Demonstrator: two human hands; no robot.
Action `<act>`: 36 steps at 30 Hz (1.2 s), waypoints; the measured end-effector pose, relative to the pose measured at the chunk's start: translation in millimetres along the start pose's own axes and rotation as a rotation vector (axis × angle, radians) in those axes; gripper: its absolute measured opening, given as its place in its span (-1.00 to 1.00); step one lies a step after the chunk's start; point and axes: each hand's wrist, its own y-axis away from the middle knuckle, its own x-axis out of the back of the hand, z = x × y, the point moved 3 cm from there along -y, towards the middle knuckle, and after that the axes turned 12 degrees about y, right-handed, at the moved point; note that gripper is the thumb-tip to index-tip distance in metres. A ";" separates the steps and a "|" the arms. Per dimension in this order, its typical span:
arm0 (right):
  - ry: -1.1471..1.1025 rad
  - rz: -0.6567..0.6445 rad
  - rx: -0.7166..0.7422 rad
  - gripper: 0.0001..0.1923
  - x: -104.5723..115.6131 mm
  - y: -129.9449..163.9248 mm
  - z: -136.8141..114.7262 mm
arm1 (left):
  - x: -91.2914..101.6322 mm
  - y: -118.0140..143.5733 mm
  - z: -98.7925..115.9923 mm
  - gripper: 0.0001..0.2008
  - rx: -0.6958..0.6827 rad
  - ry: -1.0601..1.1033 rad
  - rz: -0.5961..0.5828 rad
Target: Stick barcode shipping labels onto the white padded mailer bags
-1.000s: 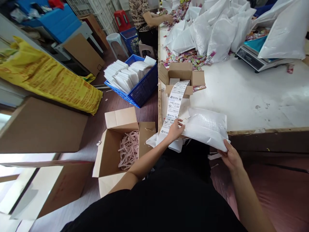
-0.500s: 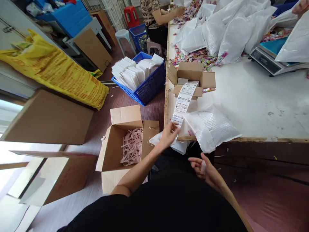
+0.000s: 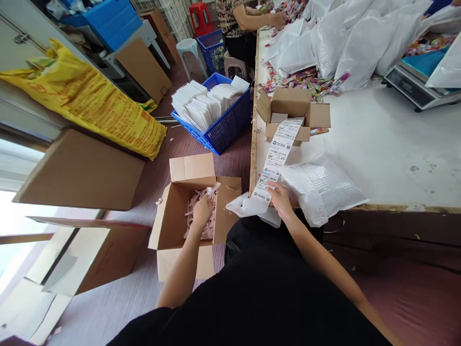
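My left hand (image 3: 200,211) reaches down into an open cardboard box (image 3: 173,226) on the floor, fingers apart over pink paper strips (image 3: 207,221). A small white scrap (image 3: 215,187) shows just above the hand; I cannot tell whether the fingers hold anything. My right hand (image 3: 279,198) rests at the table's front edge on the end of a strip of shipping labels (image 3: 275,156) that runs out of a small cardboard box (image 3: 292,113). A white bubble mailer (image 3: 319,187) lies right beside that hand, overhanging the edge.
A blue basket of white envelopes (image 3: 212,113) stands on the floor by the white table (image 3: 389,149). White bags (image 3: 345,38), loose sweets (image 3: 298,79) and a scale (image 3: 414,89) sit at the back. Another person (image 3: 239,24) works at the far end. Flat cartons (image 3: 82,168) lie left.
My left hand left the label strip and dropped into the floor box. My right hand let go of the mailer's corner and moved up to the end of the label strip.
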 end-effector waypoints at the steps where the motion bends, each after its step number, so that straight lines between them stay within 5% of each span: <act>1: -0.010 -0.017 -0.012 -0.63 -1.8 -4.1 3.4 | 4.1 -5.4 -10.2 -0.65 0.046 -0.073 0.009; 3: -0.026 -0.034 -0.035 -0.60 -5.8 -11.1 6.6 | 4.5 -9.2 -12.8 -0.47 0.069 -0.099 0.033; 6: -0.033 -0.027 -0.038 -0.60 -12.0 -14.7 2.8 | -10.4 -4.4 24.4 -0.38 -0.050 0.134 0.061; 10: -0.052 -0.109 0.081 -0.62 -12.0 5.0 -15.0 | -44.5 12.8 98.3 -0.50 -0.223 0.721 -0.279; 12: -0.040 -0.142 0.194 -0.58 -1.1 22.1 -28.4 | -56.4 25.5 123.6 -0.52 -0.289 0.923 -0.427; 14: 0.030 -0.038 0.290 -0.47 20.0 38.0 -42.9 | -63.5 38.5 136.3 -0.58 -0.358 1.015 -0.472; 18: 0.238 0.120 0.369 -0.56 61.9 61.6 -63.8 | -71.8 58.1 143.5 -0.74 -0.489 0.966 -0.553; 20: 0.334 0.078 0.417 -0.71 71.4 71.1 -65.1 | -76.3 61.5 146.4 -0.72 -0.391 1.043 -0.710; 24: 0.508 -0.023 0.566 -0.81 68.9 86.8 -53.5 | -89.4 61.0 160.3 -0.58 0.088 1.355 -0.955; 26: 0.595 -0.008 0.637 -0.87 66.1 92.9 -51.4 | -98.0 59.1 168.5 -0.63 0.241 1.422 -0.914; 30: 0.690 0.136 0.731 -0.86 83.6 111.3 -77.5 | -112.5 49.0 171.9 -0.77 0.377 1.503 -0.641; 33: 0.492 0.091 0.784 -0.93 119.1 121.9 -113.5 | -111.4 31.4 162.8 -0.86 0.384 1.569 -0.421; 36: 0.162 0.321 0.850 -0.90 166.4 101.5 -136.0 | -103.4 13.3 152.2 -0.87 0.374 1.563 -0.314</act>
